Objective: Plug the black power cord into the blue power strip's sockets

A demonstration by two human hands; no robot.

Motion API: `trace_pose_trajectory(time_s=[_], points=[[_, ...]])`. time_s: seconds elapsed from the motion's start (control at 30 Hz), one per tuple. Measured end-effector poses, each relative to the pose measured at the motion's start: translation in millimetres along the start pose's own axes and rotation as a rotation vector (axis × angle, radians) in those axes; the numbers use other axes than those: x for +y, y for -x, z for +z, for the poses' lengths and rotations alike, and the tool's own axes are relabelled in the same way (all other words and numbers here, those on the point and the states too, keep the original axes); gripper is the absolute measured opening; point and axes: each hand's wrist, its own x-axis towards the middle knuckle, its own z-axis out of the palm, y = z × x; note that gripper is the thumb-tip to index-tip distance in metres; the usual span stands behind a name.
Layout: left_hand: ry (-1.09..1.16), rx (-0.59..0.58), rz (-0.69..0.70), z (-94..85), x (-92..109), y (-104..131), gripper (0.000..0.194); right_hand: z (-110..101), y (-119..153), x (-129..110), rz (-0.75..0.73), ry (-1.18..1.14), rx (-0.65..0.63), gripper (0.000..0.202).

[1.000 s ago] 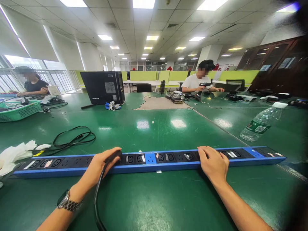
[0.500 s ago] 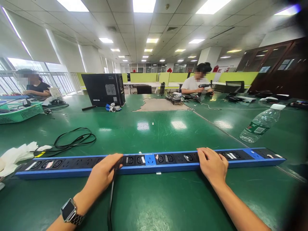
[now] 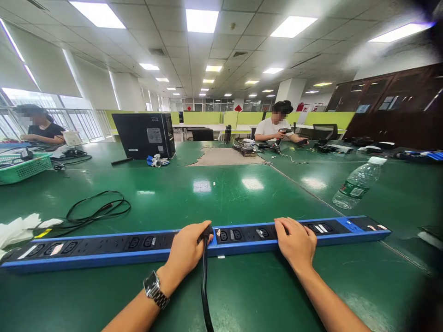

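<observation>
A long blue power strip [image 3: 235,249] with black sockets lies across the green table in front of me. My left hand [image 3: 188,244], with a watch on its wrist, is closed round a black plug [image 3: 206,233] at the strip's middle, over the blue socket section. The plug's thick cable [image 3: 205,286] runs down toward the bottom edge. Whether the plug sits in a socket is hidden. Right of the middle, my right hand [image 3: 296,240] grips the strip, its fingers bent over the far edge.
A clear bottle [image 3: 358,184] leans at the right. A coiled black cable [image 3: 98,212] and white tissue [image 3: 20,230] lie left. Farther back are a black computer case [image 3: 143,136], a green basket [image 3: 26,168] and two people, one holding a tool.
My left hand has moved right along the strip with the black plug and cable, from left of the blue socket section onto it. My right hand stays on the strip. The view has shifted slightly.
</observation>
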Motion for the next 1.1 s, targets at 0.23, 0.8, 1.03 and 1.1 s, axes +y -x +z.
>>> trace_pose_trajectory(time_s=[0.23, 0.8, 1.03, 1.1], points=[[-0.140, 0.068, 0.146, 10.3, 1.9, 13.2, 0.036, -0.5, 2.0, 2.6, -0.024, 0.001, -0.009, 0.041], [0.160, -0.095, -0.052, 39.6, 73.7, -46.8, 0.024, 0.3, 2.0, -0.9, -0.025, 0.008, 0.021, 0.038], [-0.084, -0.188, -0.102, 58.6, 87.8, -53.5, 0.023, -2.6, 2.4, -2.6, -0.033, 0.015, 0.011, 0.036], [-0.121, -0.192, -0.099, 58.1, 91.6, -53.8, 0.021, -2.7, 2.5, -3.2, -0.035, 0.008, 0.013, 0.036]])
